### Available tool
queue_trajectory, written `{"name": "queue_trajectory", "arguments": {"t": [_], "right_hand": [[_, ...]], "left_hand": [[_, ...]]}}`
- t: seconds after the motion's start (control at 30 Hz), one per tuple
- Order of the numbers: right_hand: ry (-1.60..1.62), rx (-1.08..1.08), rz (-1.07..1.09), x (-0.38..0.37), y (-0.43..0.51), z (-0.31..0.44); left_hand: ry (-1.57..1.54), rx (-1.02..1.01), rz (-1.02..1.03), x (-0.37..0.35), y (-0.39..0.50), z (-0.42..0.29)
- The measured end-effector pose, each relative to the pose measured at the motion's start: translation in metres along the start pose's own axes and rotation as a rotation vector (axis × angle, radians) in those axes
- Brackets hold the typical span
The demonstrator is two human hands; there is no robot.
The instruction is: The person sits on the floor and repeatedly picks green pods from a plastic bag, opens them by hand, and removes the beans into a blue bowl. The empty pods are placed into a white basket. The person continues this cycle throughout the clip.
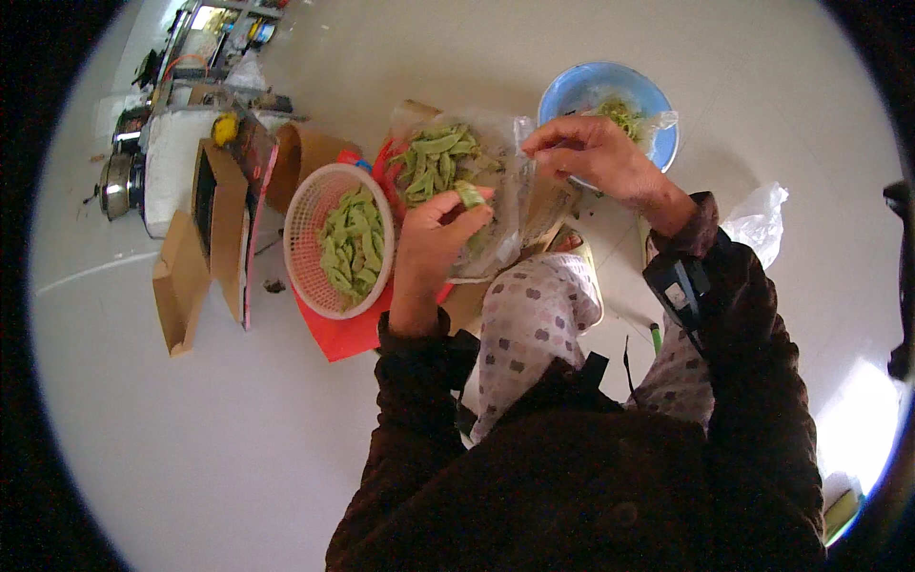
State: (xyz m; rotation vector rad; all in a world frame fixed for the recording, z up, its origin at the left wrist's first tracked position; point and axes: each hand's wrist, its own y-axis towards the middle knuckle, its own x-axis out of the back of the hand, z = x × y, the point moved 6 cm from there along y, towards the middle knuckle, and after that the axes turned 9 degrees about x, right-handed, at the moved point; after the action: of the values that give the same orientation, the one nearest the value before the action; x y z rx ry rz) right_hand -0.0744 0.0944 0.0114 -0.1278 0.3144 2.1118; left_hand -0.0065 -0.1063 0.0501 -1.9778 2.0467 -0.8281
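A flat green bean pod (469,194) is pinched between the thumb and fingers of my left hand (436,232). My right hand (597,157) is raised at the near edge of a blue basin (563,84), its thumb and fingertips close together; whether something small is between them cannot be told. Green scraps (620,114) lie in the basin. Beyond my left hand, a pile of green bean pods (437,154) rests on a clear plastic bag (504,193). More pods (352,247) fill part of a pink plastic basket (299,239) left of my left hand.
Red bags or sheets (336,332) lie under the basket. Open cardboard pieces (227,193) stand to the left, near metal pots (120,184) and a cluttered rack. A crumpled clear plastic bag (759,222) lies on the floor at right. My knees in patterned trousers (532,307) are just below the plastic bag.
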Motion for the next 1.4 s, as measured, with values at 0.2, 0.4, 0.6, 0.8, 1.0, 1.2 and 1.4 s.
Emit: {"name": "queue_trajectory", "arguments": {"t": [0.2,0.4,0.6,0.8,1.0,1.2,1.4], "right_hand": [[0.189,-0.057,0.019,0.017,-0.009,0.018],[0.151,-0.036,-0.196,0.054,-0.024,0.021],[0.032,-0.11,-0.113,0.058,-0.036,0.012],[-0.165,-0.155,-0.172,0.061,-0.034,0.007],[-0.194,-0.056,-0.283,0.07,-0.03,0.008],[-0.388,0.018,-0.233,0.071,-0.027,0.016],[0.099,-0.184,-0.303,0.066,-0.031,0.01]], "left_hand": [[0.139,-0.118,0.225,-0.077,0.008,-0.052],[-0.01,-0.133,0.195,-0.109,0.028,-0.058],[-0.708,-0.101,0.067,-0.113,0.053,-0.033],[-0.775,-0.142,0.147,-0.11,0.064,-0.016],[-0.294,-0.193,0.029,-0.103,0.066,-0.013],[0.257,-0.662,-0.338,-0.099,0.052,-0.034],[0.202,-0.713,-0.361,-0.096,0.046,-0.04]]}}
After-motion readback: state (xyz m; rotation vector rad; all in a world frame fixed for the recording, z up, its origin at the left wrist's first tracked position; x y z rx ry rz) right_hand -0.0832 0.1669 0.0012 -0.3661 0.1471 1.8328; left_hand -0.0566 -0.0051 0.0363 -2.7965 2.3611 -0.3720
